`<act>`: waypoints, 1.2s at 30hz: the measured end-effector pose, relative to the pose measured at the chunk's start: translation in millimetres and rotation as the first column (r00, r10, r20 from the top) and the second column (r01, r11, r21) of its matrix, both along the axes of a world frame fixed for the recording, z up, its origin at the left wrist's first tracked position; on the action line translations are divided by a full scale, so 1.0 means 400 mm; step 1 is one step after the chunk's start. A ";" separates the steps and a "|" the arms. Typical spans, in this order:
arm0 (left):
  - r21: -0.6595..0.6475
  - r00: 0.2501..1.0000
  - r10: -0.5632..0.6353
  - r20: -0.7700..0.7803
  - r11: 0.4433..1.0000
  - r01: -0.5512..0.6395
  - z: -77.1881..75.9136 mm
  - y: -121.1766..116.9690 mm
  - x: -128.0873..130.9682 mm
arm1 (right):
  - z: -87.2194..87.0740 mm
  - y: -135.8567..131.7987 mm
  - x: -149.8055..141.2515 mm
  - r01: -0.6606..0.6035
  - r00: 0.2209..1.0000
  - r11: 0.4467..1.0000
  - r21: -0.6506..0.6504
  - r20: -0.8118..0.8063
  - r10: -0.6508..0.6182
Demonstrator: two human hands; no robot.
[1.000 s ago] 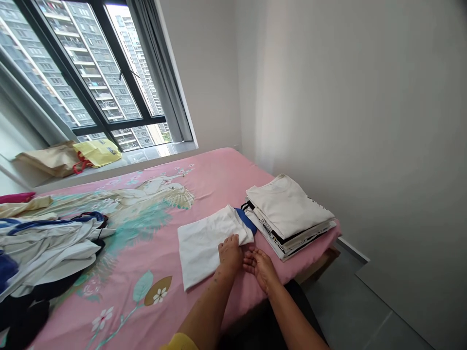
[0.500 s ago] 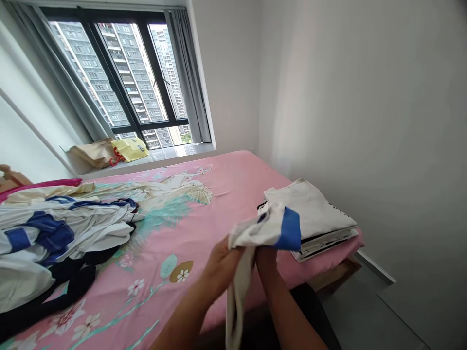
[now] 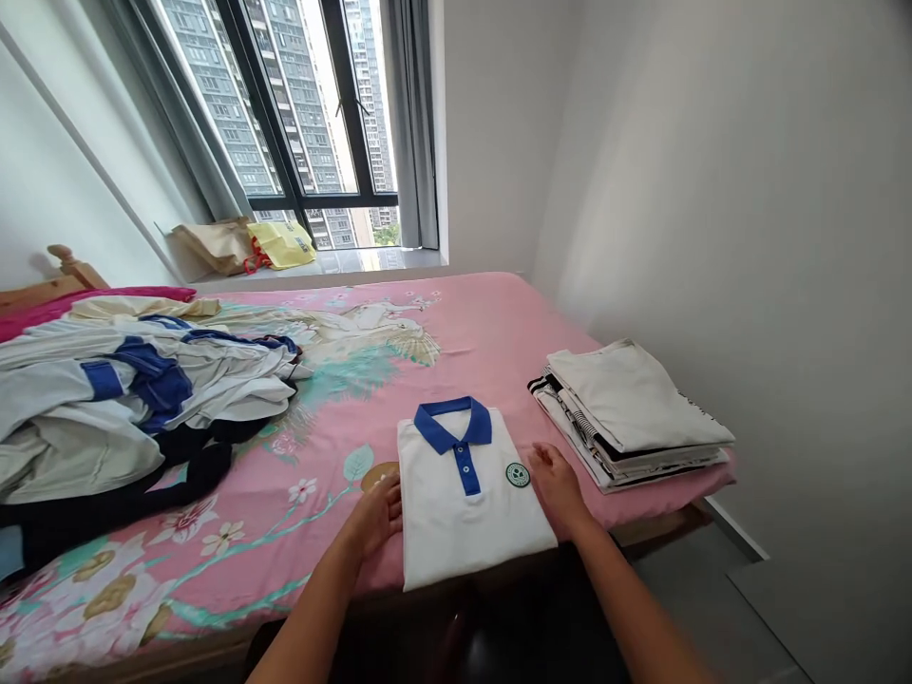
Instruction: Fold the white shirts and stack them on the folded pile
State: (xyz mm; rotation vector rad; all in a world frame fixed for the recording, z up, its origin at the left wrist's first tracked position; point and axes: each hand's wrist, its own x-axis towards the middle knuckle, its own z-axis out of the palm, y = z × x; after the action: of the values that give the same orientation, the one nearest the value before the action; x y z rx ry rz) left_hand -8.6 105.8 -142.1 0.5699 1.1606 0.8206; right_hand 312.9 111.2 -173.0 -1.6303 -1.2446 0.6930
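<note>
A folded white polo shirt (image 3: 466, 508) with a blue collar and a round chest badge lies face up at the near edge of the pink bed (image 3: 499, 332). My left hand (image 3: 377, 518) rests open against the shirt's left edge, fingers flat on the sheet. At the shirt's right edge my right hand (image 3: 560, 484) lies open too, fingers stretched out. Neither hand holds anything.
A stack of folded clothes (image 3: 634, 413) sits at the bed's right corner by the wall. A heap of unfolded white, blue and dark garments (image 3: 121, 408) covers the left side. Bags (image 3: 246, 244) lie on the window sill.
The shirt was lifted off the bed, turned over and laid down collar side up. Both hands let go and now rest at its sides. The view swung left.
</note>
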 end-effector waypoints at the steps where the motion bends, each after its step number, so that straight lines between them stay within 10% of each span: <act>1: 0.000 0.999 -0.042 -0.021 0.999 0.042 -0.008 -0.028 0.001 | -0.025 -0.031 0.021 -0.008 0.999 0.998 -0.059 0.035 0.010; 9: 0.160 0.930 -0.020 -0.366 0.984 0.084 -0.044 -0.159 0.045 | -0.034 -0.159 0.021 -0.069 0.908 0.954 -0.292 0.379 0.182; 15: 0.167 0.547 -0.072 -0.834 0.912 0.374 -0.019 -0.160 0.025 | -0.023 -0.099 0.032 -0.074 0.919 0.946 -0.317 0.346 0.188; 19: 0.398 0.231 0.325 -0.917 0.725 0.562 0.012 -0.099 0.063 | -0.007 -0.043 -0.008 -0.118 0.876 0.992 0.044 0.475 0.083; 22: 0.312 0.154 0.307 -0.939 0.575 0.756 0.013 -0.044 0.097 | 0.003 -0.028 -0.070 -0.269 0.811 0.958 0.098 0.559 0.171; 26: 0.061 -0.015 0.092 -0.996 0.757 0.651 -0.034 -0.007 0.081 | -0.011 -0.038 -0.112 -0.362 0.684 0.903 -0.229 0.593 0.425; 30: 0.126 -0.034 0.171 -0.985 0.831 0.542 -0.079 0.002 0.049 | -0.022 -0.022 -0.088 -0.332 0.719 0.915 -0.230 0.566 0.403; 34: 0.239 0.069 0.258 -0.964 0.722 0.649 -0.071 0.048 0.064 | -0.015 0.027 -0.085 -0.269 0.759 0.955 -0.122 0.584 0.288; 36: 0.255 0.163 0.196 -0.967 0.754 0.606 -0.054 0.092 0.071 | -0.017 0.049 -0.093 -0.290 0.755 0.942 -0.171 0.564 0.335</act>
State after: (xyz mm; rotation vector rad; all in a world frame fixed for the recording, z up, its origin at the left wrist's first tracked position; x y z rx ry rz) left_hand 19.8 142.6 -163.5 2.0775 1.9102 0.4483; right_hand 275.8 130.9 -179.9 -1.7832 -2.0013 0.4348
